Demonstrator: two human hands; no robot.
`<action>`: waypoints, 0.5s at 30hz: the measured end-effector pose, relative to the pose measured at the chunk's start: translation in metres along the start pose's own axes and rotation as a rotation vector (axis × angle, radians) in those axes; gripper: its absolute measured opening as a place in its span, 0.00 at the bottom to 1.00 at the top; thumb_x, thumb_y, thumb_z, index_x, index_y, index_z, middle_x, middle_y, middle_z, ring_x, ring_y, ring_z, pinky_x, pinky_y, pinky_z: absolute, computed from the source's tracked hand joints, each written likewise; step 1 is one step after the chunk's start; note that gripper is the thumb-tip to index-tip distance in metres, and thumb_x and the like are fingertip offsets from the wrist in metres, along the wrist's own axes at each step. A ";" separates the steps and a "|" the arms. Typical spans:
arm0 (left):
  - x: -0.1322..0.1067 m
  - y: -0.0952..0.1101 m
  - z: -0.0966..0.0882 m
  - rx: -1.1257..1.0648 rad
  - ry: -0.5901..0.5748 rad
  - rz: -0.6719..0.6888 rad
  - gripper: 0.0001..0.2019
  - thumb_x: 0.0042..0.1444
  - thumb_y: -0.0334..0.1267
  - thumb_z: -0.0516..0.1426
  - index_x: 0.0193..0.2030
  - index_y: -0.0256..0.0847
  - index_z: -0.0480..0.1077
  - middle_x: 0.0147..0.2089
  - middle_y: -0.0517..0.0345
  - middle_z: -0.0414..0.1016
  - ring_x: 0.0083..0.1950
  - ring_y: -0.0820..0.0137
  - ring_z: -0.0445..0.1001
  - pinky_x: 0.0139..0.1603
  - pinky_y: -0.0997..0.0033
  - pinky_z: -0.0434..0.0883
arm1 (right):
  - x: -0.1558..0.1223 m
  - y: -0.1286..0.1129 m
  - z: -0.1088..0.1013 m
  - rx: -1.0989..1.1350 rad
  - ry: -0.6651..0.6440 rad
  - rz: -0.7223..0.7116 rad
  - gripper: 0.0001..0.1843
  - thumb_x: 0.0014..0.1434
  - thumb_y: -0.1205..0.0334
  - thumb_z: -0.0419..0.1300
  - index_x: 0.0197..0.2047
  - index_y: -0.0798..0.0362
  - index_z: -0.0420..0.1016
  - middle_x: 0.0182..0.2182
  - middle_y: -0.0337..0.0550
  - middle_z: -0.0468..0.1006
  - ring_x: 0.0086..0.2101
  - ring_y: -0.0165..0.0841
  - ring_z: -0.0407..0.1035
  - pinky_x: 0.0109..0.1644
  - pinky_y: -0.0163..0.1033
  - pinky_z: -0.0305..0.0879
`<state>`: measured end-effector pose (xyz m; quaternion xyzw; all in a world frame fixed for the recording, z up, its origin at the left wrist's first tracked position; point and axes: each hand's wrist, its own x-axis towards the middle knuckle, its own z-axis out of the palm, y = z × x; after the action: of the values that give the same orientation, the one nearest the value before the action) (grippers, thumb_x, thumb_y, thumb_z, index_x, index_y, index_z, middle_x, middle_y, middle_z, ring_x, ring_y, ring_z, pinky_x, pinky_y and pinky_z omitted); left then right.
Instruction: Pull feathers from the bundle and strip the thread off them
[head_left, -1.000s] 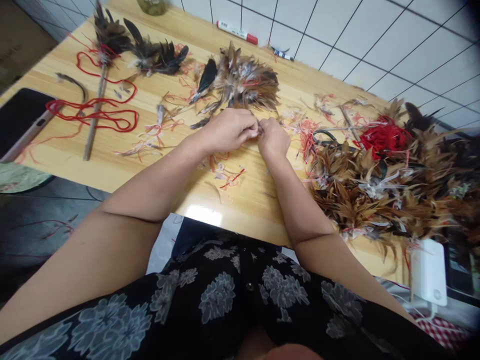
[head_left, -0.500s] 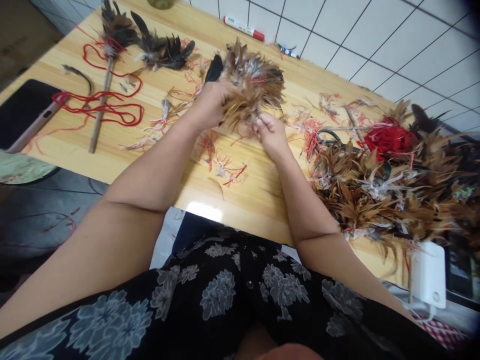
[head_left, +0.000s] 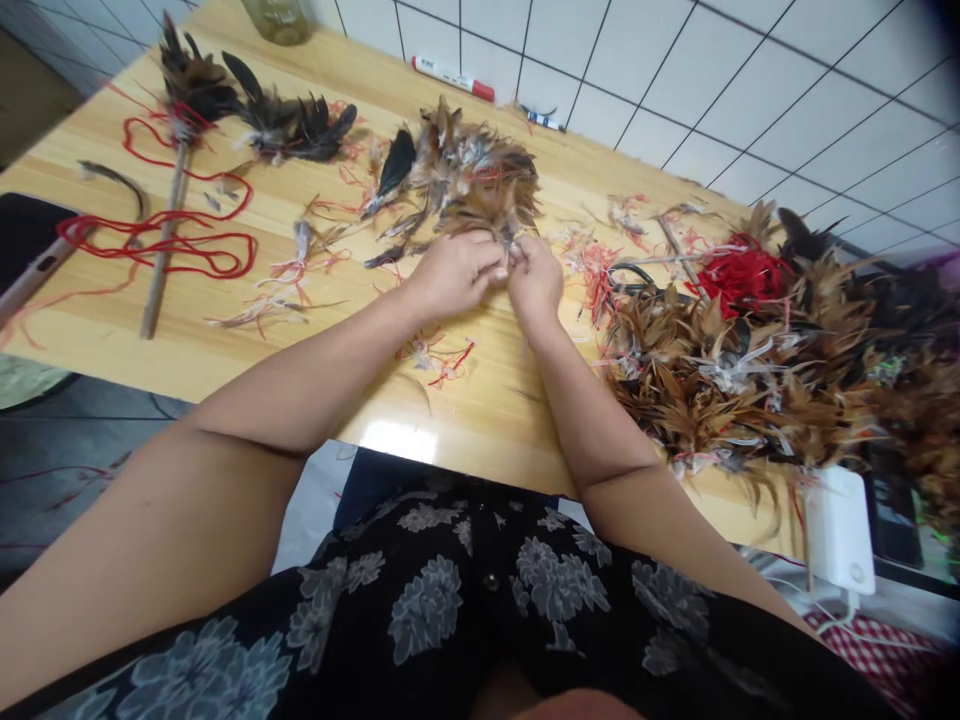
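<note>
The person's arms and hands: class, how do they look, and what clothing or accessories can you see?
The left hand and right hand are bare, without gloves. Both forearms are bare too, with no watch or bracelet showing. The top is black with grey flower prints and small buttons down the front.

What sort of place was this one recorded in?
Probably a small craft workspace: a wooden table beside a tiled wall, with a feather pile and a bundle of red string.
</note>
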<state>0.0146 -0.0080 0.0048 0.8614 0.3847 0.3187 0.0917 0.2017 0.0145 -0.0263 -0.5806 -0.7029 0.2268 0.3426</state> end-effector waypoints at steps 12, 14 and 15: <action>0.006 -0.038 -0.043 -0.023 0.028 -0.016 0.15 0.76 0.54 0.58 0.38 0.53 0.75 0.40 0.52 0.81 0.46 0.55 0.72 0.53 0.46 0.73 | -0.008 -0.023 -0.012 -0.218 -0.329 -0.357 0.12 0.79 0.61 0.56 0.44 0.48 0.79 0.43 0.45 0.82 0.51 0.42 0.79 0.59 0.46 0.77; 0.006 -0.048 -0.046 -0.162 0.033 -0.078 0.22 0.74 0.66 0.60 0.36 0.54 0.75 0.38 0.54 0.81 0.42 0.58 0.71 0.51 0.48 0.73 | -0.006 -0.025 -0.012 -0.061 -0.348 -0.327 0.14 0.81 0.59 0.57 0.40 0.49 0.76 0.42 0.44 0.81 0.51 0.41 0.78 0.61 0.46 0.77; 0.006 -0.051 -0.045 -0.232 0.044 -0.108 0.26 0.71 0.72 0.61 0.35 0.53 0.75 0.37 0.56 0.80 0.41 0.59 0.71 0.50 0.50 0.72 | -0.006 -0.026 -0.012 0.054 -0.339 -0.285 0.17 0.82 0.58 0.56 0.38 0.49 0.74 0.40 0.43 0.80 0.50 0.39 0.78 0.60 0.46 0.78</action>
<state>-0.0411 0.0274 0.0222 0.8157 0.3931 0.3745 0.1994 0.1940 0.0020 -0.0003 -0.4196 -0.8190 0.2893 0.2636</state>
